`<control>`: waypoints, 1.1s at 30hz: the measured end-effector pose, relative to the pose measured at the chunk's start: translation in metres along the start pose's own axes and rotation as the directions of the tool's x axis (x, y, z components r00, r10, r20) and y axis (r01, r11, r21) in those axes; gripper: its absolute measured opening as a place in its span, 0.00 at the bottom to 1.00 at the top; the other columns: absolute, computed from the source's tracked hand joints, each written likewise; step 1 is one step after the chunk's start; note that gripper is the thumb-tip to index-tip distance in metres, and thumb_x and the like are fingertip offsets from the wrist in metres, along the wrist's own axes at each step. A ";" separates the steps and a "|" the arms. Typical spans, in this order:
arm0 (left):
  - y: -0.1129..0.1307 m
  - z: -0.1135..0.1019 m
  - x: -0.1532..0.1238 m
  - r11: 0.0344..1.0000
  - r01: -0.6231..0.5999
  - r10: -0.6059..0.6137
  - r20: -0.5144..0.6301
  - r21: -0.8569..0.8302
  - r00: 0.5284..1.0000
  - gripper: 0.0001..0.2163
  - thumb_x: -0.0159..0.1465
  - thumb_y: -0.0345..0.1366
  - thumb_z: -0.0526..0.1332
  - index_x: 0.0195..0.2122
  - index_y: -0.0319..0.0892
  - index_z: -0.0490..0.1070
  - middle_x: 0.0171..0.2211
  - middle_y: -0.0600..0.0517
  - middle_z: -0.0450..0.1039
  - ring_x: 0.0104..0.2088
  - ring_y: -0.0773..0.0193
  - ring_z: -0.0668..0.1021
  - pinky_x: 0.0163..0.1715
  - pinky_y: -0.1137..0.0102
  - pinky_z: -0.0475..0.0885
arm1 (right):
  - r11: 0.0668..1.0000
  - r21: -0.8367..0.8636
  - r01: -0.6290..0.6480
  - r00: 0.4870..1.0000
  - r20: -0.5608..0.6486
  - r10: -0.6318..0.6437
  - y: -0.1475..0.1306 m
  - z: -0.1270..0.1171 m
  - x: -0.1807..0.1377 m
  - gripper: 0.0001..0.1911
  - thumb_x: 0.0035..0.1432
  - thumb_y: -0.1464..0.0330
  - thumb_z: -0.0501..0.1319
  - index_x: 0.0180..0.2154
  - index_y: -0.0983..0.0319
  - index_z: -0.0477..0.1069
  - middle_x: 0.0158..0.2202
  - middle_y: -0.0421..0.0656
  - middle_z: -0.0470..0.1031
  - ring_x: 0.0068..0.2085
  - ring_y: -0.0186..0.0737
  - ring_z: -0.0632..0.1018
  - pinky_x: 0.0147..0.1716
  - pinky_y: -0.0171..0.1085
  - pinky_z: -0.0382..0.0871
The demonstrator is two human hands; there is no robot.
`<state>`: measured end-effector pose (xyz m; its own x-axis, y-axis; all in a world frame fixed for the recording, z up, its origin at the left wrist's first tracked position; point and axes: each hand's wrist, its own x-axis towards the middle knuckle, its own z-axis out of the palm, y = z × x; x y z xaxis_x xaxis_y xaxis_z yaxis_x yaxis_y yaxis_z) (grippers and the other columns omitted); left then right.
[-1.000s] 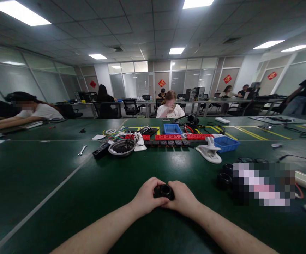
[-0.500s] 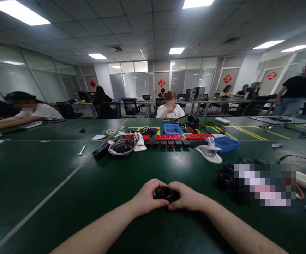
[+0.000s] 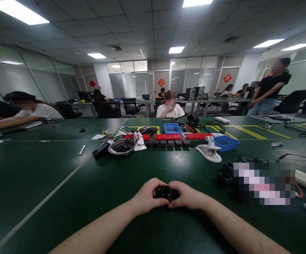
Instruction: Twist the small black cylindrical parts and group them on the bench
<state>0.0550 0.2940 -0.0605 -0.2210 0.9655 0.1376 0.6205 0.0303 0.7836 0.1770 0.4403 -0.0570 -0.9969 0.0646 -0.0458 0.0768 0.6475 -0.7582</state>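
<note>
Between my two hands is a small black object with a round, ring-like opening on top (image 3: 166, 191); its exact kind does not show. My left hand (image 3: 150, 195) grips its left side, fingers curled behind and thumb across the front. From the right, my right hand (image 3: 186, 196) holds the other side, its thumb near the left thumb. Both hands are low over the green table (image 3: 110, 215), and part of the object is hidden by the fingers. Right of my hands lie round black parts (image 3: 225, 180) beside a pixelated patch.
Across the middle stand a metal bowl (image 3: 121, 146), a black power strip (image 3: 101, 150), red socket strips (image 3: 168, 137), a white clip base (image 3: 209, 152) and blue trays (image 3: 226, 143). A wrench (image 3: 82, 150) lies on the left. A person (image 3: 170, 107) sits opposite.
My hands and the black object stay almost in place, the object tilting very slightly at most. In the background, the standing person at the right has moved leftward.
</note>
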 end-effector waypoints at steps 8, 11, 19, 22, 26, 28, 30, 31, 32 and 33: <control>0.002 0.001 0.000 1.000 0.028 -0.028 -0.013 0.010 1.000 0.16 0.48 0.38 0.66 0.38 0.41 0.67 0.34 0.54 0.62 0.30 0.67 0.66 0.26 0.75 0.61 | 0.999 -0.022 -0.038 0.999 -0.032 0.037 0.009 0.004 0.003 0.17 0.35 0.67 0.68 0.31 0.64 0.68 0.28 0.36 0.66 0.29 0.34 0.67 0.25 0.30 0.57; 0.003 0.002 0.000 0.998 0.049 -0.049 -0.034 0.026 0.998 0.17 0.48 0.39 0.66 0.37 0.41 0.67 0.34 0.53 0.62 0.30 0.66 0.66 0.27 0.75 0.62 | 0.993 -0.104 -0.062 0.996 -0.073 0.055 0.010 0.007 0.004 0.19 0.33 0.63 0.68 0.30 0.64 0.67 0.28 0.37 0.66 0.29 0.34 0.67 0.24 0.30 0.56; 0.006 0.014 -0.002 0.981 0.170 -0.146 -0.223 0.093 0.964 0.15 0.47 0.37 0.65 0.35 0.41 0.65 0.35 0.52 0.63 0.35 0.62 0.68 0.32 0.70 0.63 | 0.874 -0.444 -0.197 0.949 -0.310 0.056 -0.003 0.023 0.004 0.15 0.41 0.59 0.62 0.27 0.63 0.65 0.28 0.42 0.68 0.30 0.38 0.68 0.27 0.33 0.56; 0.006 0.012 -0.002 0.984 0.149 -0.127 -0.215 0.092 0.968 0.15 0.48 0.37 0.65 0.36 0.41 0.65 0.35 0.52 0.64 0.35 0.62 0.68 0.33 0.70 0.63 | 0.865 -0.473 -0.170 0.950 -0.311 0.017 -0.006 0.024 0.003 0.16 0.42 0.58 0.62 0.29 0.63 0.66 0.29 0.43 0.69 0.32 0.41 0.69 0.30 0.35 0.57; 0.004 0.007 -0.001 0.993 0.098 -0.088 -0.143 0.063 0.986 0.16 0.48 0.38 0.65 0.37 0.41 0.66 0.35 0.53 0.64 0.33 0.63 0.67 0.31 0.72 0.63 | 0.946 -0.323 -0.033 0.972 -0.232 -0.045 -0.002 0.018 0.002 0.22 0.39 0.58 0.65 0.35 0.63 0.67 0.33 0.43 0.70 0.35 0.42 0.69 0.33 0.36 0.60; 0.002 0.004 -0.001 0.995 0.080 -0.071 -0.123 0.065 0.990 0.16 0.49 0.38 0.65 0.37 0.42 0.66 0.35 0.53 0.64 0.33 0.64 0.67 0.30 0.73 0.63 | 0.973 -0.230 0.018 0.983 -0.176 -0.060 0.002 0.014 0.002 0.22 0.38 0.61 0.66 0.37 0.63 0.68 0.34 0.42 0.70 0.36 0.41 0.69 0.34 0.36 0.61; 0.001 0.003 0.000 0.997 0.049 -0.042 -0.100 0.065 0.994 0.15 0.49 0.37 0.64 0.38 0.42 0.66 0.35 0.53 0.63 0.33 0.64 0.67 0.29 0.73 0.63 | 0.988 -0.151 0.041 0.989 -0.136 -0.062 0.006 0.010 0.003 0.21 0.38 0.65 0.66 0.38 0.63 0.68 0.34 0.41 0.70 0.36 0.41 0.70 0.34 0.36 0.61; -0.001 0.002 0.001 0.998 0.030 -0.025 -0.083 0.057 0.996 0.15 0.50 0.37 0.64 0.39 0.42 0.66 0.35 0.53 0.63 0.33 0.65 0.67 0.29 0.73 0.63 | 0.992 -0.119 0.049 0.991 -0.121 -0.063 0.007 0.008 0.003 0.22 0.38 0.66 0.67 0.39 0.63 0.68 0.35 0.41 0.70 0.36 0.41 0.70 0.35 0.36 0.62; -0.002 0.002 0.001 0.999 0.010 -0.007 -0.063 0.044 0.998 0.16 0.50 0.38 0.64 0.39 0.42 0.66 0.36 0.53 0.63 0.33 0.65 0.67 0.29 0.74 0.64 | 0.994 -0.093 0.054 0.992 -0.105 -0.064 0.008 0.007 0.003 0.22 0.38 0.67 0.67 0.39 0.63 0.69 0.35 0.41 0.70 0.36 0.40 0.70 0.35 0.35 0.62; -0.002 0.002 0.001 1.000 -0.007 0.008 -0.042 0.030 0.999 0.16 0.50 0.38 0.64 0.40 0.43 0.66 0.36 0.52 0.63 0.33 0.65 0.67 0.29 0.74 0.64 | 0.995 -0.074 0.061 0.994 -0.088 -0.067 0.009 0.006 0.003 0.22 0.38 0.68 0.67 0.39 0.63 0.69 0.35 0.41 0.70 0.35 0.40 0.70 0.35 0.35 0.62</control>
<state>0.0544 0.2955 -0.0632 -0.2476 0.9540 0.1692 0.6441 0.0316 0.7643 0.1750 0.4420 -0.0677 -0.9942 0.0877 0.0627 0.0174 0.7049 -0.7091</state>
